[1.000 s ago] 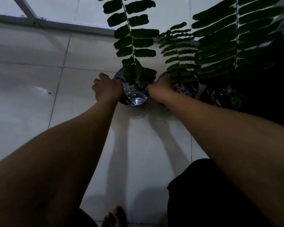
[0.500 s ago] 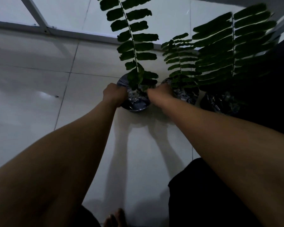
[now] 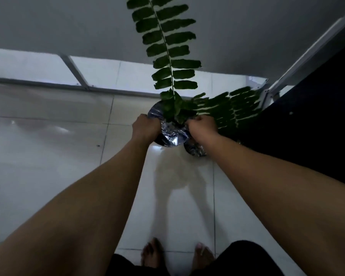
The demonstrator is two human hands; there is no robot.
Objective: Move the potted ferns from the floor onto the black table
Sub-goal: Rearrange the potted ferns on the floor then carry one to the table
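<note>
A potted fern with a tall green frond (image 3: 164, 48) sits in a foil-wrapped pot (image 3: 171, 136) held above the white tiled floor. My left hand (image 3: 145, 129) grips the pot's left side and my right hand (image 3: 202, 127) grips its right side. Under my right wrist a second foil-wrapped pot (image 3: 194, 150) stands on the floor, its fronds (image 3: 229, 110) spreading to the right. The black table (image 3: 315, 108) fills the right side of the view, its white frame leg (image 3: 267, 96) just beyond the fronds.
White floor tiles (image 3: 48, 156) stretch to the left and toward me. A grey wall (image 3: 68, 26) rises behind, with a metal floor rail (image 3: 48, 84) along its base. My bare feet (image 3: 153, 253) stand at the bottom of the view.
Both hands have lifted the left fern pot off the floor, and the view has tilted up and back. The third pot at the right is no longer visible.
</note>
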